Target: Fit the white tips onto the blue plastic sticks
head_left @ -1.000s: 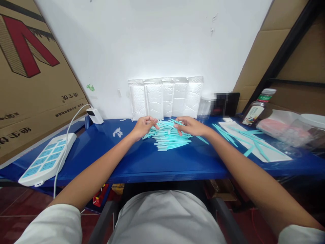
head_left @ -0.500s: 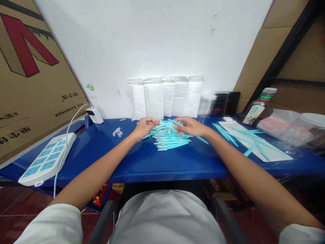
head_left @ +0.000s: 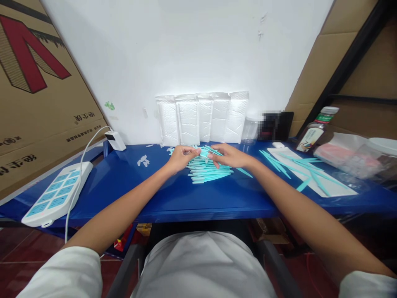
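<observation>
A heap of thin turquoise plastic sticks (head_left: 207, 170) lies in the middle of the blue table (head_left: 173, 194). My left hand (head_left: 181, 157) hovers over the heap's left edge, fingers pinched on the end of one stick. My right hand (head_left: 228, 156) sits over the heap's right side, fingers curled and pinching the other end of a turquoise stick (head_left: 208, 151). The two hands nearly meet above the heap.
More turquoise sticks lie on a white sheet (head_left: 310, 171) at the right. White padded envelopes (head_left: 201, 118) lean on the wall. A white power strip (head_left: 57, 194) and charger (head_left: 114, 140) sit left, small white caps (head_left: 143, 160) nearby. A bottle (head_left: 314, 130), clear jar (head_left: 248, 130) and plastic bags (head_left: 350, 159) stand right.
Both hands have drawn closer together over the heap; the left hand moved right and the right hand moved slightly left. The fingers now pinch a stick between them.
</observation>
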